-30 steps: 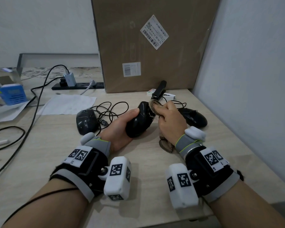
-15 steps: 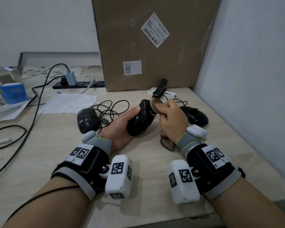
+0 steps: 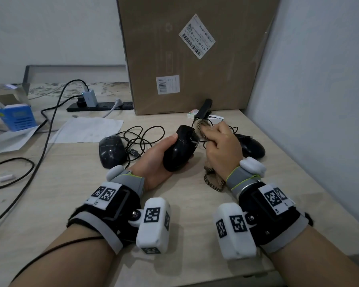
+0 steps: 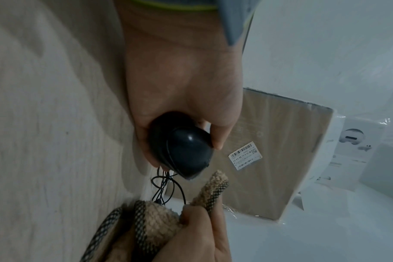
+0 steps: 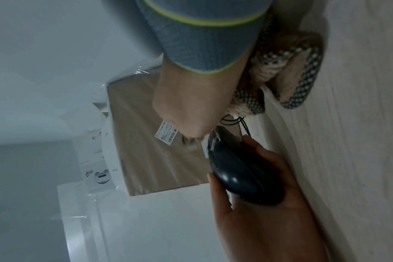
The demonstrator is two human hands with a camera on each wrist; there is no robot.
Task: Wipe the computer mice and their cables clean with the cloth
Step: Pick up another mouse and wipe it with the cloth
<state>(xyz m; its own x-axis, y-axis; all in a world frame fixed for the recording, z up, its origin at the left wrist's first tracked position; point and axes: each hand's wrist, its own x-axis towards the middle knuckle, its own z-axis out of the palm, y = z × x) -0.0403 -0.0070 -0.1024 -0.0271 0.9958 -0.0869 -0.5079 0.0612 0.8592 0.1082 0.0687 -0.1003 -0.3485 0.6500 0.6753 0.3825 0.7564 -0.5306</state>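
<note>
My left hand (image 3: 163, 153) grips a black computer mouse (image 3: 179, 151) tilted on its side just above the desk; the same mouse (image 4: 182, 147) fills the left wrist view. My right hand (image 3: 221, 147) pinches a tan cloth with a black-and-white woven edge (image 3: 202, 129) against the front end of that mouse, and the cloth's tail (image 3: 212, 182) hangs under the wrist onto the desk. A second mouse (image 3: 111, 151) lies to the left, with tangled black cables (image 3: 142, 137) beside it. A third mouse (image 3: 252, 145) lies behind my right hand.
A large cardboard box (image 3: 193, 52) stands at the back against the wall on the right. A power strip (image 3: 100, 105), a sheet of paper (image 3: 87, 129), a blue box (image 3: 17, 118) and a long black cable (image 3: 44, 146) lie to the left. A black clip (image 3: 203, 109) rests by small cartons.
The right hand with the cloth has slid a little further forward along the front end of the held mouse. The left hand keeps its grip in the same place.
</note>
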